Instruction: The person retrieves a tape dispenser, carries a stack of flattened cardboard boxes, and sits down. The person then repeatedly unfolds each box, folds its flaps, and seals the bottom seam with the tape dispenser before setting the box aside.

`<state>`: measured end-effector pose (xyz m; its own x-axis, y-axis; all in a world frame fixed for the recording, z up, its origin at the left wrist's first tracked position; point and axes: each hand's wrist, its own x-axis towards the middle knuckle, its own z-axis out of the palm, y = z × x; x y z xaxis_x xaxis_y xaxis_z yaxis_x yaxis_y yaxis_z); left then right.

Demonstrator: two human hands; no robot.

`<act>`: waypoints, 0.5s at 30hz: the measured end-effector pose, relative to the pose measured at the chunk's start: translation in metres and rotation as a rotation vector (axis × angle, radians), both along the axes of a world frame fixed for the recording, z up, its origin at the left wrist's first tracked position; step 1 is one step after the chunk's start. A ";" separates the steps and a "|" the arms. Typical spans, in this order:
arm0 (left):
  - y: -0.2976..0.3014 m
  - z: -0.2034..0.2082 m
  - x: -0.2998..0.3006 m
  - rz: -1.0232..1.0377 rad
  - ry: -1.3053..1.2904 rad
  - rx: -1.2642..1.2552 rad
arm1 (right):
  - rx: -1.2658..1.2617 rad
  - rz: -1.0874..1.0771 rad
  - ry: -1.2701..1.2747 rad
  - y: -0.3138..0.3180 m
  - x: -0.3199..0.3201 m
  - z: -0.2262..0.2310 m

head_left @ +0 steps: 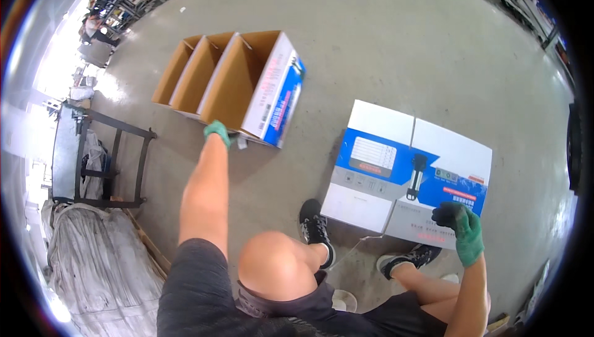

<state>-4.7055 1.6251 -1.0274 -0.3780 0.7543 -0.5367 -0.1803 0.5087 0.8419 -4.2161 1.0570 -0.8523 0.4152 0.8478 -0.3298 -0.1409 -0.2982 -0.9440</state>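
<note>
My left hand (pixel 218 133), in a green glove, is closed at the near lower edge of an open cardboard box (pixel 242 80); its fingertips are partly hidden. Upright box sections, brown inside and white and blue outside, stand in a row there on the floor. On the right lies a flattened carton (pixel 371 204), printed in white, blue and grey. Over its near right corner, my right hand (pixel 463 228) has its dark-tipped gloved fingers bent but apart, with nothing visible in them. Whether it touches the carton I cannot tell.
A dark metal frame (pixel 116 175) stands at the left, beside a pile covered with a grey sheet (pixel 102 275). My shoes (pixel 317 228) are close to the flattened carton's near edge. At the far left a person (pixel 96 27) is near cluttered racks (pixel 133 0).
</note>
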 end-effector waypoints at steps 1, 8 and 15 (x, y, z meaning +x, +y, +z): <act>0.000 0.003 0.005 -0.016 0.003 -0.024 | -0.032 -0.023 -0.012 -0.007 0.000 0.003; -0.058 0.048 -0.008 0.000 0.554 0.078 | -0.298 0.015 -0.306 -0.014 0.032 -0.028; -0.163 0.074 0.196 -1.564 0.554 -0.185 | -0.962 -0.176 -0.969 -0.114 0.158 -0.149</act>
